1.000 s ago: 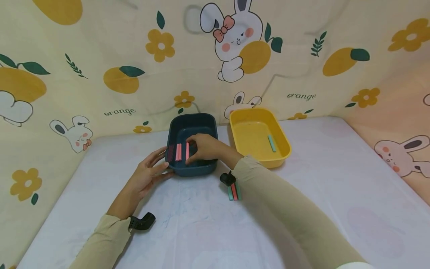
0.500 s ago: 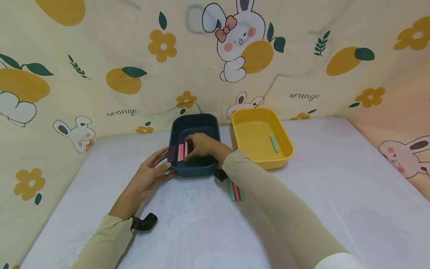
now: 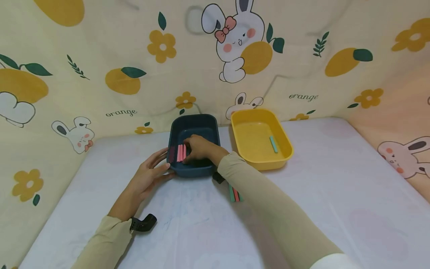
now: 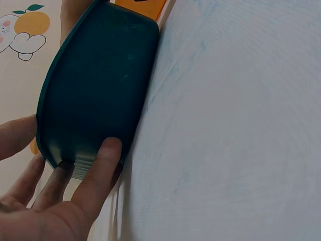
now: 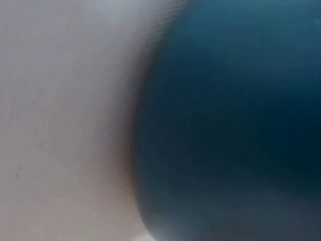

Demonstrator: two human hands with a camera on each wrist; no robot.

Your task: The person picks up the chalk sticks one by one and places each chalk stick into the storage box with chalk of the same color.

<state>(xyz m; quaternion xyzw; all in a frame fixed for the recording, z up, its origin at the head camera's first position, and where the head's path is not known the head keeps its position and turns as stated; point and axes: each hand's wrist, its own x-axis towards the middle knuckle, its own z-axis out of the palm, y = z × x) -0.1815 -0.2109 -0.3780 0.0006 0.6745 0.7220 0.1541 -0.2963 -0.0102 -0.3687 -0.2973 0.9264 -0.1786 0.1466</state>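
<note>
A dark blue plastic box (image 3: 193, 171) stands at the back of the table. Inside it, pink chalk sticks (image 3: 179, 153) lie side by side near the left wall. Reaching in from the right, my right hand (image 3: 199, 147) pinches the ends of the rightmost pink stick (image 3: 184, 151) between thumb and fingers, close beside the others. Outside the box, my left hand (image 3: 147, 173) has its fingers spread against the left wall and front corner. The left wrist view shows these fingertips (image 4: 110, 148) touching the box's outer side. In the right wrist view the box wall blocks the right hand.
Right of the blue box is a yellow box (image 3: 255, 145) with one light green stick (image 3: 273, 144) in it. Green and red sticks (image 3: 236, 194) lie on the white table in front, partly under my right forearm. A printed cloth (image 3: 188, 67) hangs behind.
My right hand has shifted left inside the blue box, bringing its pink chalk stick up beside the other pink ones. The left hand stays at the same corner.
</note>
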